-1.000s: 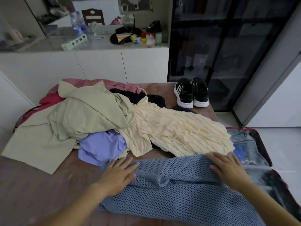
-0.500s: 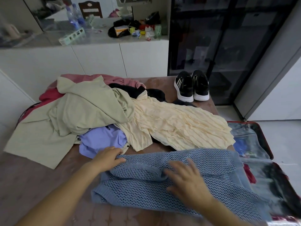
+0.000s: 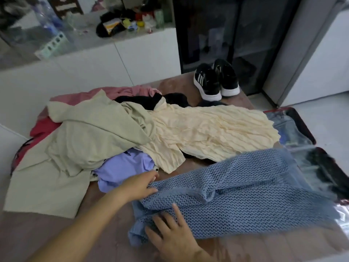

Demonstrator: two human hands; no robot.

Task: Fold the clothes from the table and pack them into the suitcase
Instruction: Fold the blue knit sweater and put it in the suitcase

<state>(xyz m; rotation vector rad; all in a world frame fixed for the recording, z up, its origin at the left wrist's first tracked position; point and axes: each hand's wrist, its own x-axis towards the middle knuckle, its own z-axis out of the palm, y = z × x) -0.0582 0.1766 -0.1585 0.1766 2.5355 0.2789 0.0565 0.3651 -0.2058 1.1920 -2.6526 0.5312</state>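
A blue open-knit sweater [image 3: 245,195] lies spread across the near part of the brown table [image 3: 56,233], its right end hanging over the open suitcase [image 3: 306,129] on the floor at the right. My left hand [image 3: 137,186] pinches the sweater's upper left edge. My right hand [image 3: 170,235] lies flat with spread fingers on its lower left corner. Behind it is a heap of clothes: a cream pleated garment [image 3: 207,133], a pale green one [image 3: 85,140], a lilac one [image 3: 122,167], plus pink, red and black pieces.
A pair of black sneakers [image 3: 217,80] stands at the table's far right corner. Beyond is a white counter [image 3: 113,53] cluttered with bottles and small items, and a dark glass cabinet [image 3: 236,31]. Clear packing bags lie inside the suitcase.
My right hand slid from the sweater's right side across to its lower left corner. My left hand shifted to the upper left edge and took hold of it. The view swung left.
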